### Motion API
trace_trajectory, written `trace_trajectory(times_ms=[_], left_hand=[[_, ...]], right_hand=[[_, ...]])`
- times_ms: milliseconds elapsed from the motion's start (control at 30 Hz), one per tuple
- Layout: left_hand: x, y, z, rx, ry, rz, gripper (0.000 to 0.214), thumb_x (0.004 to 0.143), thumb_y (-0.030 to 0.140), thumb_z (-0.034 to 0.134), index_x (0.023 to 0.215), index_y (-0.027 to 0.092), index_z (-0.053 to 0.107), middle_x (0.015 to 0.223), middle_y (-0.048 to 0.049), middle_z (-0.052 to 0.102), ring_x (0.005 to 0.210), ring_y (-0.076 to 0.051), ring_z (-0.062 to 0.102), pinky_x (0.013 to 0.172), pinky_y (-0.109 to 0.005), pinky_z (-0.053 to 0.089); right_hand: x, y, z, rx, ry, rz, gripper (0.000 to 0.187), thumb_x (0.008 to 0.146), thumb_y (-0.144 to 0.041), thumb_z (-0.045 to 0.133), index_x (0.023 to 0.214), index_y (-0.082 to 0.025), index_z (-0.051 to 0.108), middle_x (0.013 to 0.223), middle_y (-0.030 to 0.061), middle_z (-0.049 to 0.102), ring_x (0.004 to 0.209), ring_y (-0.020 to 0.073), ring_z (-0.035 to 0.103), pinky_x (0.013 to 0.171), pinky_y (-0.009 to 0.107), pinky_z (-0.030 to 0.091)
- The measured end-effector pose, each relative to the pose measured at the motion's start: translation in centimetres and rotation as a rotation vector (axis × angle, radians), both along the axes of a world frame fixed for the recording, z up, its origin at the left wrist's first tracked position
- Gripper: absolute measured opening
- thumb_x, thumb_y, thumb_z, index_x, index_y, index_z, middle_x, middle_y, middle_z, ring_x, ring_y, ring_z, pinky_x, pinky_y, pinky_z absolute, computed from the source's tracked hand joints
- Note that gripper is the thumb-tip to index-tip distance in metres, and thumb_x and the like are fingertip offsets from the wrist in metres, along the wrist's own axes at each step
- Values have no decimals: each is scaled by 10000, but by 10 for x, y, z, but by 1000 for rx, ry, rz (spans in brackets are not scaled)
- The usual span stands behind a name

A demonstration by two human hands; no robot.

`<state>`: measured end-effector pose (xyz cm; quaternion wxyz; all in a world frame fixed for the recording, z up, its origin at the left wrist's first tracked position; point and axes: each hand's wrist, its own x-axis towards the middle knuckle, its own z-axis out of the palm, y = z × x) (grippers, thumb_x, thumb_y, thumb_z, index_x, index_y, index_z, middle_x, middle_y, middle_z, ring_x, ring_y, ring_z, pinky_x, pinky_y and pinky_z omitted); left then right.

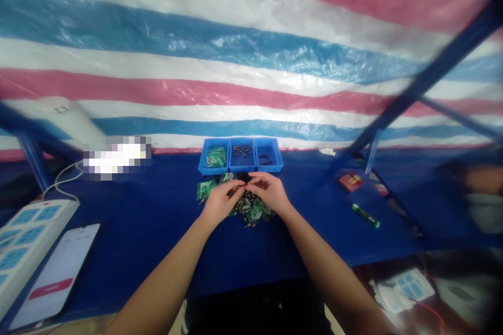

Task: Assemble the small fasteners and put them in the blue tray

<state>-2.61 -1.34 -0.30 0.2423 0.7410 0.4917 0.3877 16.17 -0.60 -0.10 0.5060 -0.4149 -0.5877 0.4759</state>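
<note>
My left hand (222,199) and my right hand (271,192) meet over a pile of small green and dark parts (255,210) on the blue table. The fingers of both are pinched together, almost touching each other. Whatever sits between the fingertips is too small to name. Just beyond my hands stand three joined blue bins. Green pieces lie in the left bin (214,171), small brassy dark parts in the middle bin (242,165), and a few black pieces in the right bin (271,168). A flat green piece (205,188) lies beside my left hand.
On the left are a white power strip (37,225), a phone (57,272) and a bright pixelated patch. A green tube (365,215) and a red box (351,182) lie to the right. Blue frame bars (396,104) slant up before a striped sheet. Someone's blurred arm shows far right.
</note>
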Motion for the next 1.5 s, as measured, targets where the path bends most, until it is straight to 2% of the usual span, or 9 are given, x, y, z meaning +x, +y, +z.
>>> trace_trajectory(times_ms=[100, 300, 400, 567, 767, 933, 1200, 1500], left_hand=[[0, 0, -1, 18, 7, -7, 229, 907, 399, 566, 959, 212, 688, 714, 8, 673, 595, -120, 598, 596, -233, 471], [0, 0, -2, 7, -22, -13, 230, 906, 386, 570, 1028, 223, 677, 686, 28, 636, 580, -106, 569, 595, -221, 461], [-1, 0, -1, -10, 2, -14, 207, 902, 382, 578, 997, 233, 686, 680, 34, 632, 578, -103, 566, 587, -218, 450], [0, 0, 0, -47, 13, -18, 220, 919, 389, 545, 996, 220, 662, 742, 17, 678, 632, -124, 621, 614, -227, 466], [-1, -1, 1, -80, 12, -12, 246, 943, 415, 492, 971, 209, 623, 723, 11, 655, 598, -127, 602, 579, -229, 452], [-1, -1, 2, -100, 14, -17, 253, 949, 426, 477, 965, 215, 616, 702, 18, 637, 594, -125, 594, 578, -230, 449], [0, -1, -1, -70, -35, -1, 261, 909, 429, 559, 1066, 231, 624, 723, 26, 652, 593, -120, 592, 596, -234, 464], [-1, -1, 1, -59, -3, -23, 265, 942, 428, 494, 974, 214, 647, 798, -1, 672, 659, -128, 608, 620, -234, 461]], right_hand=[[-1, 0, 0, -10, 21, -5, 432, 721, -395, 782, 1103, -218, 686, 873, 33, 738, 798, 179, 703, 781, 319, 587], [-2, -1, -1, -23, 33, 13, 409, 725, -378, 783, 1088, -210, 698, 863, 32, 735, 779, 172, 694, 759, 303, 578], [-3, -1, -1, -37, 33, 6, 408, 720, -391, 784, 1074, -205, 704, 856, 33, 735, 766, 171, 690, 759, 306, 575], [-3, 0, -3, -22, 62, 24, 379, 743, -381, 768, 1076, -211, 706, 885, 38, 736, 785, 170, 695, 767, 305, 576], [-4, -1, -8, 31, -54, 13, 323, 766, -389, 745, 1027, -200, 733, 985, 65, 749, 864, 194, 707, 806, 328, 576], [-5, -3, -7, 54, -64, -1, 305, 779, -380, 735, 1022, -196, 741, 990, 71, 753, 879, 205, 716, 813, 337, 582], [-3, -3, -4, 66, -93, -31, 284, 803, -383, 709, 1022, -205, 742, 998, 68, 752, 889, 207, 717, 825, 340, 586], [-3, -3, -6, 82, -107, -6, 302, 793, -392, 721, 1026, -201, 740, 970, 66, 754, 835, 194, 713, 769, 319, 583]])
